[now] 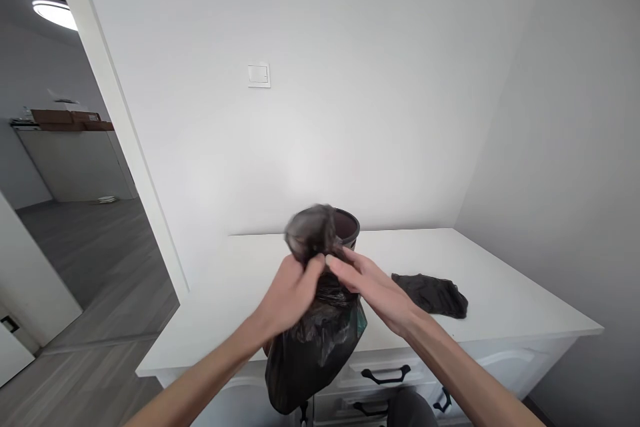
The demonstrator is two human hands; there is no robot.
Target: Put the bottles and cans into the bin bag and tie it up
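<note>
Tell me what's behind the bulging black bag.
Behind the black bag, a bin shows part of its dark rim and inner wall, with white countertop beside it. The bag and right hand cover most of its body; its base cannot be seen.

L hand curled, R hand straighter; thumbs nearly meeting, bare forearms angled fwd & in.

- White wall rising along the back edge of the desk!
- Light switch above the back-left corner!
- Grey floor past the left edge, ceiling lamp glowing!
</note>
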